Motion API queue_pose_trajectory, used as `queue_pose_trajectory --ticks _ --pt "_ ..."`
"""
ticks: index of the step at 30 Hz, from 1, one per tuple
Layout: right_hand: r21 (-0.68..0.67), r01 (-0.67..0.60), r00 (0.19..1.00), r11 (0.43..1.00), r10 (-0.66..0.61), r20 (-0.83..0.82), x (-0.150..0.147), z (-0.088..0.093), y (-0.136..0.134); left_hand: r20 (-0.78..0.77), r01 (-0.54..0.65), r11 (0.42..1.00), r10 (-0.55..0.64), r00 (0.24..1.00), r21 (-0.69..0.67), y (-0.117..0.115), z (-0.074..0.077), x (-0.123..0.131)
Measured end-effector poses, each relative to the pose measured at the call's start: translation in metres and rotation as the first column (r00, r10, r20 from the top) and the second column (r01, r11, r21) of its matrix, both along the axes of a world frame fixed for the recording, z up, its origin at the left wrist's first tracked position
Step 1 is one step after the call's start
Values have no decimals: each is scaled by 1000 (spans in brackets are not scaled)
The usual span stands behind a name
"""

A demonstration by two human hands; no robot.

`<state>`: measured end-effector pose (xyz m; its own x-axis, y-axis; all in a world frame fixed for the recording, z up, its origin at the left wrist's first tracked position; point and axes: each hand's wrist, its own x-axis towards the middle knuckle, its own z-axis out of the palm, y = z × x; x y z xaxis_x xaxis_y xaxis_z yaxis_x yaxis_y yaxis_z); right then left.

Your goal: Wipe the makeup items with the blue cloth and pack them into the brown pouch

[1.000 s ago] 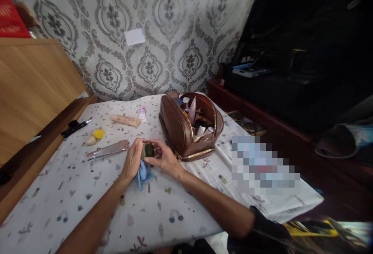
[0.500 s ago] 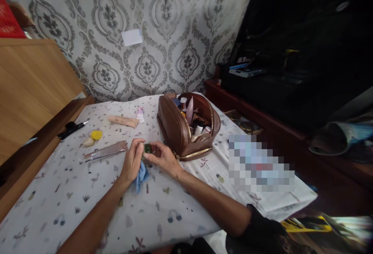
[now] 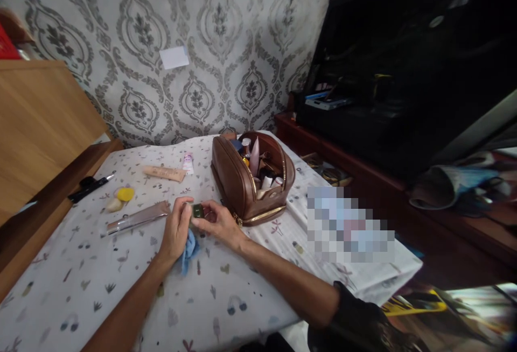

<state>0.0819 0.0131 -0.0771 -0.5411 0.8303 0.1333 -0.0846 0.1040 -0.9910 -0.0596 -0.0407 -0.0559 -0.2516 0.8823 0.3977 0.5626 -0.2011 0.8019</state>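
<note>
My two hands meet over a white patterned cloth [image 3: 121, 282]. Between their fingertips sits a small dark green jar [image 3: 197, 211]. My right hand [image 3: 216, 225] pinches the jar from the right. My left hand [image 3: 175, 230] closes on it from the left and also clutches a blue cloth [image 3: 188, 245] under its palm. Just right of the hands stands an open brown leather pouch [image 3: 242, 190], filled with several small bottles and tubes.
On the cloth to the left lie a silvery-brown tube [image 3: 137, 218], a beige tube [image 3: 163, 173], a small pink tube [image 3: 188, 162], a yellow and a cream sponge [image 3: 120, 198] and a black pen [image 3: 86, 187]. A wooden cabinet [image 3: 36, 131] stands left; dark furniture [image 3: 383, 126] right.
The camera view has shifted, so everything sits further left and lower. Both hands stay on the jar, which has turned slightly and shows less of itself.
</note>
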Motion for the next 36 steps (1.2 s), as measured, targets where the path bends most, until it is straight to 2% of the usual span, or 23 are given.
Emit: queue_pose_trajectory --ticks 7,16,19,24,29,33,36 --pt "91 16 999 996 -21 47 0 4 -3 -15 -5 1000 5 1000 16 2 -3 -6" --pt "275 130 965 953 -185 184 5 16 -8 69 57 995 -52 996 -80 2 -4 -4" --pt "296 128 960 946 -193 203 6 19 -9 107 63 992 -51 993 -107 2 -3 -2" --pt "333 87 980 939 -140 140 14 29 -12 120 -15 993 29 992 -118 0 -2 2" --pt "421 10 996 907 -47 78 41 60 -18 100 -63 994 71 992 -86 -3 17 17" --pt "473 -1 993 881 -55 104 67 82 -16 107 36 996 -28 994 -77 -1 37 37" --pt "516 14 992 857 -78 103 81 92 -12 112 51 996 -43 993 -71 4 47 51"
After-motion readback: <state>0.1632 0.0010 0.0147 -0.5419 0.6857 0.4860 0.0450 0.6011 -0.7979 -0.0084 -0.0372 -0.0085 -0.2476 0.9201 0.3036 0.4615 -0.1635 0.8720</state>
